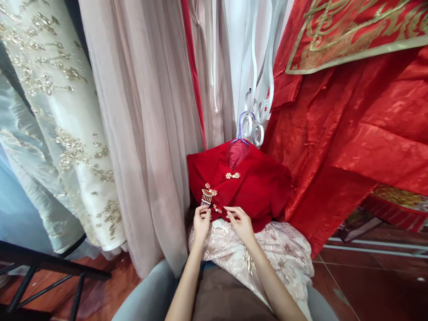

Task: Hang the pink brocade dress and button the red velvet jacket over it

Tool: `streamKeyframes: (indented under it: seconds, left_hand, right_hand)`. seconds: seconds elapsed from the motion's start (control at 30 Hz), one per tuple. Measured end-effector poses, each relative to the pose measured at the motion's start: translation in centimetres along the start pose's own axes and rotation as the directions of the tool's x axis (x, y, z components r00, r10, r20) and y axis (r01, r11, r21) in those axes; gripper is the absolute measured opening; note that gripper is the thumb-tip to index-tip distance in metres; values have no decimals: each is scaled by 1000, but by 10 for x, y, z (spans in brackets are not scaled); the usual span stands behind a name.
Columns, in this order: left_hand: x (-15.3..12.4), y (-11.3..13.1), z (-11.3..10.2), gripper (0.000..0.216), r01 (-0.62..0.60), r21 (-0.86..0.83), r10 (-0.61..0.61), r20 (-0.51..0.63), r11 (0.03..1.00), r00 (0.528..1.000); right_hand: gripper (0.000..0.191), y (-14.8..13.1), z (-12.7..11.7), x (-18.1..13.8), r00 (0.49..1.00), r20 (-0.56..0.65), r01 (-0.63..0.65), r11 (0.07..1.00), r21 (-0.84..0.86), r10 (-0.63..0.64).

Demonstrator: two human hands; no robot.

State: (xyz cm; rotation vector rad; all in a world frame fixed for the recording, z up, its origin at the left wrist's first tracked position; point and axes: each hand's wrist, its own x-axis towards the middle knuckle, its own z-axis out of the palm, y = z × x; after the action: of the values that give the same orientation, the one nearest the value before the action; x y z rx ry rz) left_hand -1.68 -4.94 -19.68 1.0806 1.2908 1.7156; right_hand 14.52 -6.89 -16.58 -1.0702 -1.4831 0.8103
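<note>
A short-sleeved red velvet jacket (257,191) hangs in front of me on a purple hanger (240,133). Flower-shaped pearl-and-gold fastenings (233,175) sit on its front, and a fan-shaped tasselled brooch (207,196) is at its left side. My left hand (202,223) has its fingers curled at the jacket's lower edge, just under the brooch's tassels. To the right of the lower fastening (217,208), my right hand (240,224) is at the hem with thumb and forefinger close together. Anything between those fingertips is too small to make out.
Pale patterned fabric (281,249) drapes below the jacket, over my lap. A beige gown (133,111) and a sequinned white dress (76,133) hang left; red satin garments (347,133) hang right. White scrolled metalwork (259,111) stands behind. A black metal frame (50,267) is lower left.
</note>
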Motion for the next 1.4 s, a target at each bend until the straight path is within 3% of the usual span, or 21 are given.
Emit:
streamKeyframes:
  seconds: [0.1, 0.2, 0.33, 0.43, 0.53, 0.6, 0.77, 0.87, 1.03, 1.2, 1.4]
  left_hand:
    - [-1, 17, -14, 32, -30, 10, 31, -72, 1000, 997]
    - [4, 50, -25, 29, -128, 30, 131, -128, 991, 983]
    - [5, 79, -24, 23, -231, 78, 238, -111, 970, 965]
    - [-1, 75, -17, 18, -236, 165, 230, 57, 958, 972]
    - [-9, 57, -11, 14, -277, 281, 198, 279, 919, 940]
    - [-13, 47, -9, 18, -323, 335, 201, 350, 885, 915]
    - [-16, 36, -10, 23, -440, 443, 254, 418, 781, 872]
    - [-13, 34, -11, 15, -459, 417, 270, 436, 785, 858]
    - [-12, 37, -11, 13, -314, 318, 170, 410, 895, 896]
    - [-17, 42, -10, 20, -147, 190, 50, 438, 971, 898]
    - [-19, 41, -6, 21, -125, 155, 51, 413, 980, 909]
  right_hand:
    - [26, -15, -31, -7, 989, -146, -1, 998, 57, 10]
    - [25, -36, -60, -4, 945, -326, 54, 997, 62, -31]
    - [22, -50, -76, 0, 917, -396, 82, 995, 57, -52]
    - [21, -43, -63, -2, 940, -341, 42, 998, 50, -23]
    - [22, -26, -36, -7, 989, -150, -9, 999, 46, 16]
    - [23, -12, -17, -11, 999, -29, -26, 998, 56, 28]
    - [32, 18, 11, -19, 996, 81, -49, 995, 84, 42]
    - [32, 27, 13, -20, 994, 92, -70, 993, 90, 61]
    - [27, 27, 14, -19, 995, 88, -61, 986, 158, 47]
    - [20, 19, 16, -19, 998, 48, -53, 982, 180, 45]
    - [20, 13, 15, -19, 998, 36, -58, 975, 213, 51]
